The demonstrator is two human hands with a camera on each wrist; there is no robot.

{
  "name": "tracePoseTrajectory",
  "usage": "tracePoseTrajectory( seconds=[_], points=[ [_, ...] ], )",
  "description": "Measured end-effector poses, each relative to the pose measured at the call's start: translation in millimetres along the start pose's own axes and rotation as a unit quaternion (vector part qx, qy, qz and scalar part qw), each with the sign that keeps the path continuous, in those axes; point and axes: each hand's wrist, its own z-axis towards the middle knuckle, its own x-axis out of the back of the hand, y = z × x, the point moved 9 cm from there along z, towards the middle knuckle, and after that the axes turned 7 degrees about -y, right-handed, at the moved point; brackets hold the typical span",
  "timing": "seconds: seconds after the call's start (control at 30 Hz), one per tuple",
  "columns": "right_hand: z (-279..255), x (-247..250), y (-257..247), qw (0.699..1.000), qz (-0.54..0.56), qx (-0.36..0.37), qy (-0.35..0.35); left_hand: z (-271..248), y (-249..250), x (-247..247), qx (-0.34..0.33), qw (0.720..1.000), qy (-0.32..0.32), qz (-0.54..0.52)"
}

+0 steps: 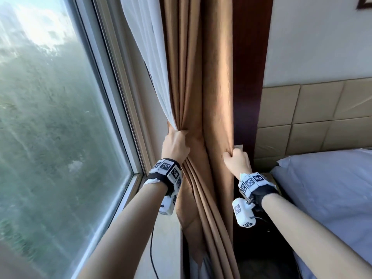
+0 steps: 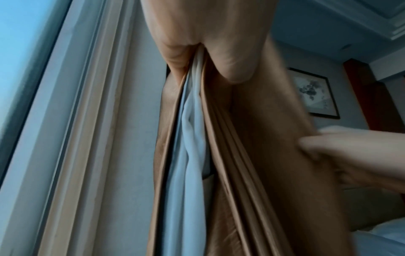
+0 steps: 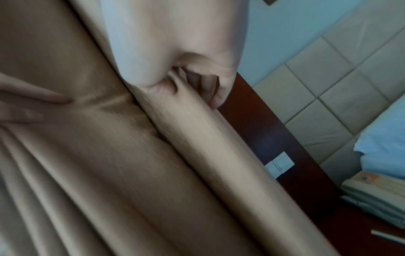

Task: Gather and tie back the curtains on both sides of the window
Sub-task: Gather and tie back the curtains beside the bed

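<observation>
Two curtains hang together at the right side of the window: one brown curtain in thick folds, and one white sheer curtain between it and the glass. Both hands are on the brown fabric.

The left hand is closed around a bunch of folds on the window side. In the left wrist view the thumb and the fingers pinch the brown folds and also a strip of the white sheer between them. The right hand is lower and nearer to the bed; its fingers curl around the outer edge of the brown curtain, next to one dark wooden panel on the wall. In the right wrist view the curled fingers wrap one rounded fold.

Beside the panel is a padded headboard in square sections, and under it one white pillow on the bed. One light switch plate sits on the wooden panel. One framed picture hangs on the far wall. A telephone-like device lies low beside the bed; it is too blurred to say more. One black cable hangs under the left forearm.
</observation>
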Motion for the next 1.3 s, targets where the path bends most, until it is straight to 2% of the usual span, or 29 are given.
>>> tracePoseTrajectory(
  seconds=[0.1, 0.2, 0.37, 0.53, 0.63, 0.73, 0.83, 0.87, 0.97, 1.03, 1.1, 1.2, 1.3],
  points=[
    [-23, 24, 17, 0.999, -0.021, -0.005, 0.04, 3, -7, 6, 0.027, 1.0, 0.014, 0.003],
    [-42, 41, 20, 0.996, -0.058, 0.026, 0.068, 2, -6, 3, 0.024, 1.0, 0.016, -0.013],
    [-61, 19, -5, 0.983, -0.145, 0.106, 0.035, -9, 30, -12, -0.027, 0.998, -0.005, -0.048],
    [-74, -32, -39, 0.966, -0.193, 0.17, -0.035, -18, 64, -27, -0.087, 0.995, -0.019, -0.04],
    [-79, -44, -49, 0.952, -0.215, 0.216, -0.043, -19, 60, -25, -0.056, 0.997, -0.016, -0.048],
    [-78, -53, -48, 0.933, -0.247, 0.242, -0.1, -18, 50, -22, -0.032, 0.999, -0.028, -0.027],
    [-61, -49, -37, 0.947, -0.19, 0.205, -0.161, -20, 42, -13, -0.041, 0.998, -0.012, -0.037],
    [-49, -40, -34, 0.956, -0.175, 0.184, -0.145, -19, 39, -10, -0.058, 0.997, 0.001, -0.041],
    [-6, -2, -18, 0.985, -0.138, 0.093, -0.042, -20, 34, -8, -0.096, 0.995, -0.001, -0.021],
    [25, 14, 0, 0.996, -0.086, 0.013, -0.019, -21, 33, -6, -0.114, 0.993, -0.01, -0.01],
    [52, 21, 15, 0.998, -0.044, -0.038, -0.012, -24, 34, -6, -0.131, 0.991, -0.012, 0.017],
    [81, 22, 24, 0.997, -0.019, -0.064, -0.036, -22, 34, -7, -0.141, 0.989, -0.01, 0.042],
    [100, 18, 30, 0.995, 0.011, -0.073, -0.065, -17, 32, -12, -0.123, 0.992, -0.014, 0.026]
  ],
)
